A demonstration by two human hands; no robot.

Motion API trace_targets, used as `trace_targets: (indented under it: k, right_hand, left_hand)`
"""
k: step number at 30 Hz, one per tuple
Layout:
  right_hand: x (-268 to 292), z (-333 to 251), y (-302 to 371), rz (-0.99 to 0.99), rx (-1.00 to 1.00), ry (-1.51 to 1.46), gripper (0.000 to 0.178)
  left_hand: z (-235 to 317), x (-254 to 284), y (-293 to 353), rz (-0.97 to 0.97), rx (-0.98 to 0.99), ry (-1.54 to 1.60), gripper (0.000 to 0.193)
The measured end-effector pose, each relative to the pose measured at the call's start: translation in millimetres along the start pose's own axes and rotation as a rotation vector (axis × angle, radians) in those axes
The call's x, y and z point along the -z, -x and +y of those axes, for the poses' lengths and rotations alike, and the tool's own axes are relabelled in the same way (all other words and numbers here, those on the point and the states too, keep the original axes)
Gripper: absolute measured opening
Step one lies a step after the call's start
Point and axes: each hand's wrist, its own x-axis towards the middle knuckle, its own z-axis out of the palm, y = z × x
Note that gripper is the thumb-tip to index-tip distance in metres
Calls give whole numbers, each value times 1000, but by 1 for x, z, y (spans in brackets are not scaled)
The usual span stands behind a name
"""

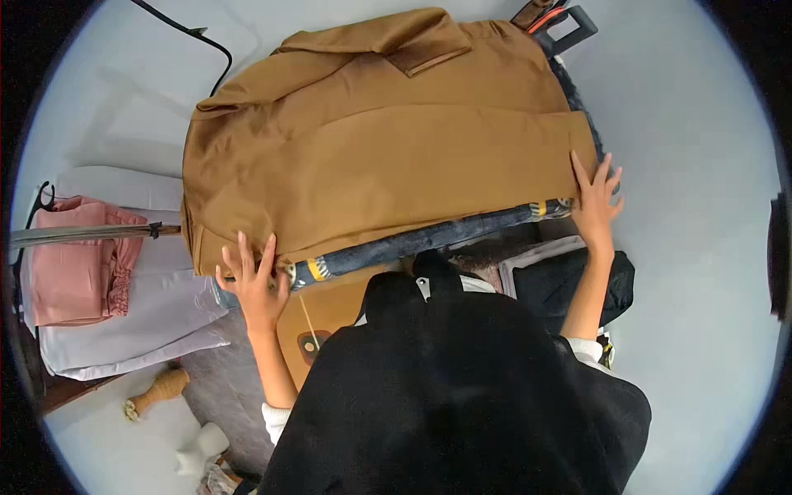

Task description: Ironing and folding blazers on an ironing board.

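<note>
A brown satiny garment (pixel 412 165) lies spread across a padded surface with a dark blue plush cover (pixel 429 239). Its far edge is bunched into folds, and one pointed flap shows near the top. At the near left corner of the cloth, my left hand (pixel 257 289) rests with its fingers spread, their tips on the fabric. My right hand (pixel 596 206) lies at the right end of the cloth, fingers fanned out over its edge. Neither hand grips anything.
An iron (pixel 571 29) with a black and orange handle stands at the far right corner. On the left, a folded pink garment (pixel 78 268) lies on white cloth (pixel 165 305) beside a metal pole (pixel 91 235). A dark bundle (pixel 577 285) sits below my right forearm.
</note>
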Motion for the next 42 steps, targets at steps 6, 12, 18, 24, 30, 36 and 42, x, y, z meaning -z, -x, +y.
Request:
trace_targets:
  k: [6,12,18,24,30,36,42]
  right_hand:
    - [52,37,-56,-12,69,-350,69]
    - [13,39,-230,241,-26,-1054,88]
    - [-68,28,-349,390,-126,-1243,59]
    - [-63,-31,-339,934,-220,-1231,37]
    - [5,-17,-287,1033,114,-1097,60]
    - [101,0,-194,640,237,-757,60]
    - [84,-58,-127,524,520,-427,43]
  left_hand:
    - [40,16,-4,-30,92,81,64]
    - [66,20,-32,-82,55,108,67]
    - [70,13,-28,-84,114,125,67]
    - [69,17,-16,-21,157,109,68]
    - [57,11,-20,5,117,165,70]
    - [44,5,-24,52,115,186,72]
    - [36,2,-23,9,88,191,65]
